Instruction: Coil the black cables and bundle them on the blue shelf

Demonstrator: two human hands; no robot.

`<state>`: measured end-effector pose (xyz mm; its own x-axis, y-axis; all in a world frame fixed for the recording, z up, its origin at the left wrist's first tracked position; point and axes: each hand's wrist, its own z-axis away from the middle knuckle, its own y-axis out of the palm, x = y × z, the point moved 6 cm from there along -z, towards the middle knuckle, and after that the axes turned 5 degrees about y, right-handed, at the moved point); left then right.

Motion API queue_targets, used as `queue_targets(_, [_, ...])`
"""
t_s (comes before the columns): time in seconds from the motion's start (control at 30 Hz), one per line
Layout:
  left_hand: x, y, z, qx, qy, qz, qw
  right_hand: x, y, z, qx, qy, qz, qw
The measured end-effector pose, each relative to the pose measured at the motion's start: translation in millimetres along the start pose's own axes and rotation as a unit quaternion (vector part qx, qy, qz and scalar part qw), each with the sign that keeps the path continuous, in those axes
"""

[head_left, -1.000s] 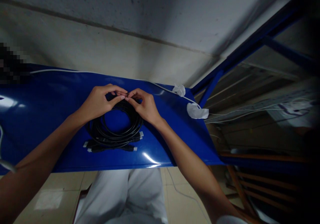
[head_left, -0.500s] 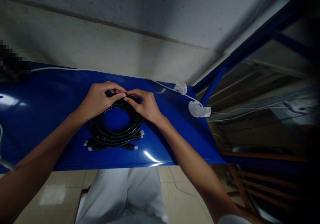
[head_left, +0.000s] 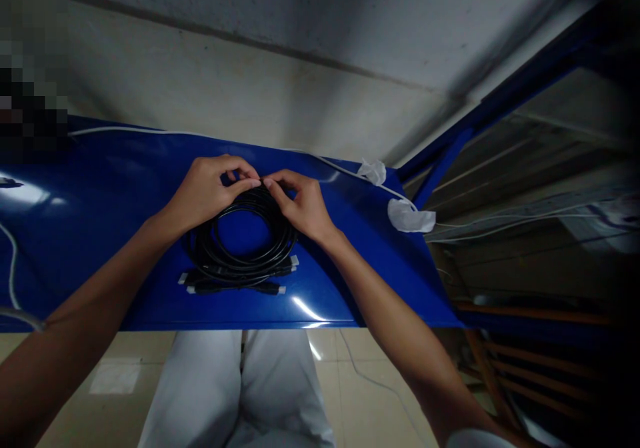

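Coiled black cables [head_left: 291,235] lie on a blue tabletop. Several plugs with pale ends, HDMI-like in shape, stick out at the coil's near side, such as the black plug [head_left: 273,289]. At the coil's far edge, my left hand [head_left: 213,185] pinches with thumb and forefinger. My right hand [head_left: 303,205] pinches from the other side, its fingertips almost touching those of the left. Something small and dark shows between the two pinches, too small to name. Part of the coil's far side is hidden by the hands.
The blue table [head_left: 120,188] stands against a wall. A white cable [head_left: 150,130] runs along its back edge to crumpled white wrappings [head_left: 411,217] at the right. Another pale cable [head_left: 13,268] lies at the left. A blue metal frame [head_left: 445,168] rises on the right.
The view has shifted slightly, so the table contents appear a little farther right. Both hands stay pinched at the coil's far edge, with the fingertips slightly moved.
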<state>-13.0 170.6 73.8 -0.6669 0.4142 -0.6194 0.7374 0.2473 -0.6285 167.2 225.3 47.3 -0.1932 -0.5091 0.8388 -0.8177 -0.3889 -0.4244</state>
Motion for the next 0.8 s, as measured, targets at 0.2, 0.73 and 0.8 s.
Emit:
queue_targets(0.2, [-3.7,4.3,-1.9,0.010,0.029,-0.018,0.999,-7.6,1.8,-1.5,-0.006,0.023,-0.046,0.999])
queue_targets(0.73, [-7.7,5.8,-1.9,0.005,0.059,-0.055,0.997,-3.6,3.9,-2.4,0.014,0.019,-0.074,0.997])
queue_targets(0.8, [-8.7,5.2,-1.9,0.003,0.063,-0.055,0.996,-2.6,3.8,-2.6,0.015,0.011,-0.082,0.996])
